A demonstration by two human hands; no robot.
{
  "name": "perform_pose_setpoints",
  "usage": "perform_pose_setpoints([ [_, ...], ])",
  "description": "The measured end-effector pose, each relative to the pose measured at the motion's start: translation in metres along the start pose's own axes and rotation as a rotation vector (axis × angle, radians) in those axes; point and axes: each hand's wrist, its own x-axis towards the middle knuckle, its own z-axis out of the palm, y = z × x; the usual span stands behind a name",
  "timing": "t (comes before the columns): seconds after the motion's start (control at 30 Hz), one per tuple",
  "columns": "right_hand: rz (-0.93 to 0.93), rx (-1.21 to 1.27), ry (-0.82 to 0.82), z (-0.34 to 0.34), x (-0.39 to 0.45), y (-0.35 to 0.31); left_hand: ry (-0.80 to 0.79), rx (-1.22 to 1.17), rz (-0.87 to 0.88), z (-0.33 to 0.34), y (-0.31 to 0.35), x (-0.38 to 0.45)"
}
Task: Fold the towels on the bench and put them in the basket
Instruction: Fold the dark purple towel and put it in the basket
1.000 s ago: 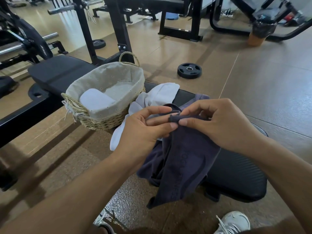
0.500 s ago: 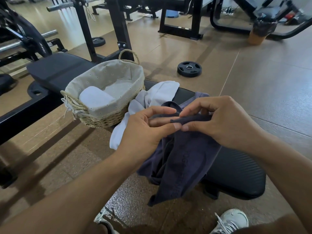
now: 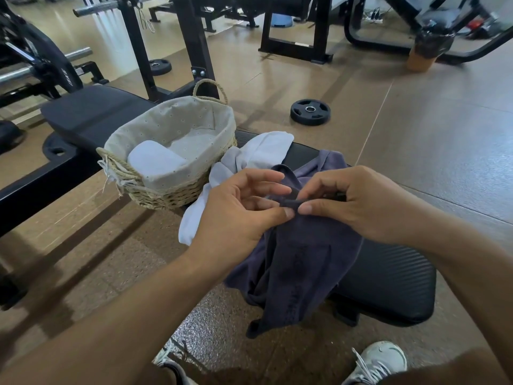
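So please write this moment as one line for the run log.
step: fold dark towel | hands: left hand and right hand pinch its edge | basket: one folded white towel inside | bench: unfolded white towel

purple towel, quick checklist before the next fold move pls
1. Both hands on the purple towel: ok, left hand and right hand pinch its top edge.
2. Grip at a corner: cannot tell.
3. Towel hanging flat: not ok, bunched.
4. Room in the basket: ok, one folded white towel inside.
5. Bench clear for folding: not ok, a loose white towel lies there.
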Motion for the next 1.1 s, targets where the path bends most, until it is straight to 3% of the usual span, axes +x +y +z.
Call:
perform_pose_setpoints([
  [0.33, -0.069, 0.088, 0.068, 0.0, -0.002, -0.003, -0.025, 0.06, -0.084, 0.004, -0.003, -0.005],
  [0.93, -0.061, 0.039, 0.128, 0.003, -0.001, -0.008, 0.033, 0.104, -0.022, 0.005, -0.008, -0.004],
  [1.1, -0.049, -0.083, 0.168, 0.003, -0.003, -0.009, 0.03, 0.132, 0.062, 0.003, -0.012, -0.003],
])
